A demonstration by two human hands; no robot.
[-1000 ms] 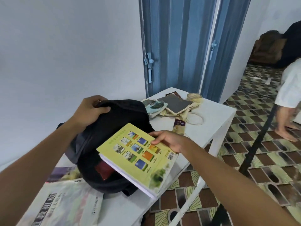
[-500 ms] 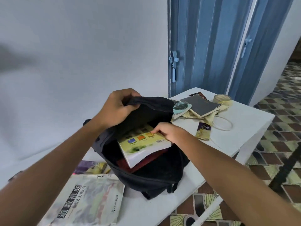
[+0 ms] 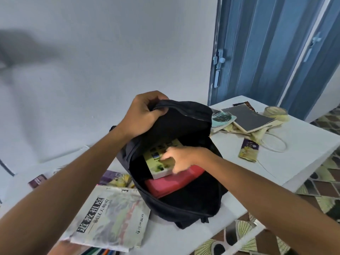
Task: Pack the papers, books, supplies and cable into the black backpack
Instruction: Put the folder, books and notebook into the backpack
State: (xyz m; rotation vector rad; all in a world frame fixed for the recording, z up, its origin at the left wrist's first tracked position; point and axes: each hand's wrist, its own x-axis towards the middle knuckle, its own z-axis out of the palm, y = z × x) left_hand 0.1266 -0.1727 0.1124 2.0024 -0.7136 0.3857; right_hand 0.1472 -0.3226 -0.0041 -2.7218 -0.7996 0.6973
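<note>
Holding the top rim of the soft black fabric backpack in a curled grip, the left hand lifts the flap so the mouth stays wide; that looks like the reason the bag, lying on the white bench, gapes toward the camera. The right hand is inside the opening, fingers bent over the yellow-green paperback book with small picture squares, pressing on its cover. The hand is blurred, so I cannot tell whether the thumb is wrapped under the edge or the fingers merely push. The book lies tilted on top of a red hard-cover book already in the bag, its lower corner showing near the mouth, so it seems partly seated and in need of a further push.

Much is left outside. A white paperback with black Chinese lettering lies just beside the bag on the near side, with a purple and yellow booklet partly under the bag's edge. Beyond the bag, a dark grey notebook rests on a loose pile with a round-pictured pale booklet; a roll of yellowish tape sits next to it, and a thin white cable loop lies beside a small purple and gold packet.
</note>
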